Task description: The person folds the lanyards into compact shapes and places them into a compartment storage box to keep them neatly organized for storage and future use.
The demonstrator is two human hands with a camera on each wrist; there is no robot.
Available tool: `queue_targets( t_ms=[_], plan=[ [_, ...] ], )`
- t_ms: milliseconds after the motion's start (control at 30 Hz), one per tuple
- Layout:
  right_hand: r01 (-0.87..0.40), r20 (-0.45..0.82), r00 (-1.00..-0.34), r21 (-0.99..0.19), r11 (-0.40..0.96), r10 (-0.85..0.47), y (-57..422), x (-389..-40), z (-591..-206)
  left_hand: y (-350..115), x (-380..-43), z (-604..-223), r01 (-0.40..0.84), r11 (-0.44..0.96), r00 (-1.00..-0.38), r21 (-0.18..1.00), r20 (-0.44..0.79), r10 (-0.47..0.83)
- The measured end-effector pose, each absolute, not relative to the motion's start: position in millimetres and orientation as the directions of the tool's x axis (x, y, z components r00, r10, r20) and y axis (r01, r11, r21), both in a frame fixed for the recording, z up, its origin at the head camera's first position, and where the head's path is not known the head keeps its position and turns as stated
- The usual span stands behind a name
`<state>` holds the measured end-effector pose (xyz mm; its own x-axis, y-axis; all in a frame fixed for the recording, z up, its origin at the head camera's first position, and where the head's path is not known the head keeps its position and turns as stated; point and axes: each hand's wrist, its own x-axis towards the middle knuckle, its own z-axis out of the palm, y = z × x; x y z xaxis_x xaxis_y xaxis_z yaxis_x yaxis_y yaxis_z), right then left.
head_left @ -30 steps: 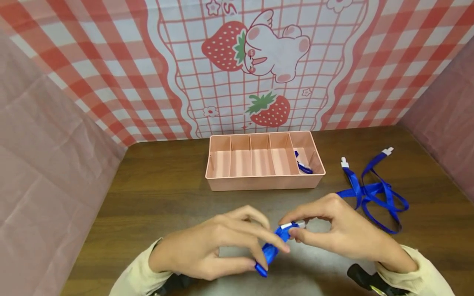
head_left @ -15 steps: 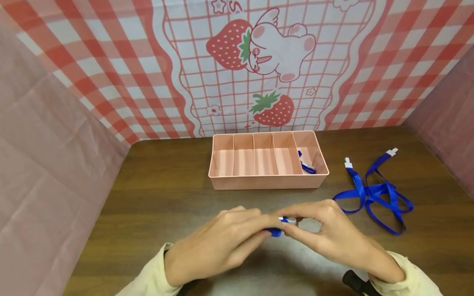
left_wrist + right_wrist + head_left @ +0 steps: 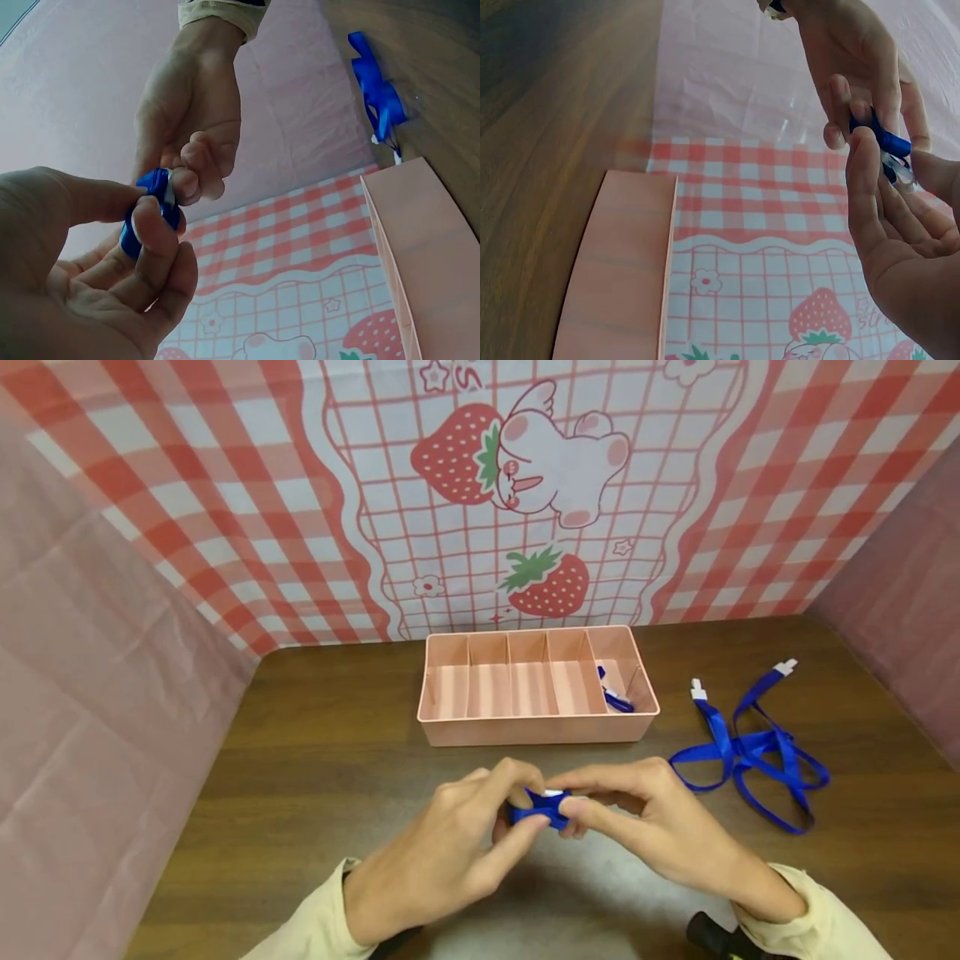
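Note:
Both hands hold a folded blue lanyard [image 3: 546, 811] with a white clip, in front of the box. My left hand [image 3: 442, 852] pinches its left side, thumb in front and index finger bent over the top. From the right, my right hand [image 3: 652, 827] pinches the end by the clip. In the left wrist view the lanyard [image 3: 153, 181] is a compact bundle between the two sets of fingertips. The right wrist view shows the white clip [image 3: 898, 169] beside the blue band, partly hidden by fingers.
A pink box [image 3: 536, 731] with several compartments stands behind the hands. A small blue folded lanyard [image 3: 618, 701] with white parts lies in its rightmost compartment. Another blue lanyard [image 3: 765, 743] with white end clips lies loosely looped on the wooden table [image 3: 300, 777] at right.
The lanyard bundle first stretched diagonally down to the left hand's fingertips; now it is bent into a short loop. My left hand has come up and right, closer to my right hand.

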<state>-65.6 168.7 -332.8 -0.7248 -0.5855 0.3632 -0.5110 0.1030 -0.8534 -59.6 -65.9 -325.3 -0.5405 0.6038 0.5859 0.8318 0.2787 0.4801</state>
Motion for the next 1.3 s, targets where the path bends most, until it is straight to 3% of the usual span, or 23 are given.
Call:
queue_targets(
  t_ms=[267,667,833,933,1067,1300],
  plan=[
    [-0.674,0.489,-0.653,-0.724,0.148,-0.579,167,-64,-334,-63,-56,-328,0.829,0.292,-0.552,0.477,0.615,0.564],
    [-0.608,0.458,-0.683,-0.788,0.097,-0.569,174,-64,-323,-66,-58,-318,0.909,0.115,-0.401,0.400,0.769,0.497],
    [-0.545,0.408,-0.720,-0.833,0.093,-0.562,173,-62,-322,-67,-60,-320,0.921,0.151,-0.381,0.358,0.755,0.533],
    [-0.543,0.431,-0.708,-0.839,0.041,-0.559,172,-62,-324,-66,-61,-321,0.927,0.172,-0.371,0.333,0.753,0.544],
    [-0.548,0.474,-0.690,-0.836,-0.033,-0.547,171,-63,-325,-65,-62,-321,0.932,0.166,-0.359,0.321,0.772,0.525],
    [-0.504,0.441,-0.709,-0.863,-0.042,-0.550,172,-65,-324,-61,-62,-323,0.931,0.182,-0.364,0.316,0.804,0.471]
  ],
)
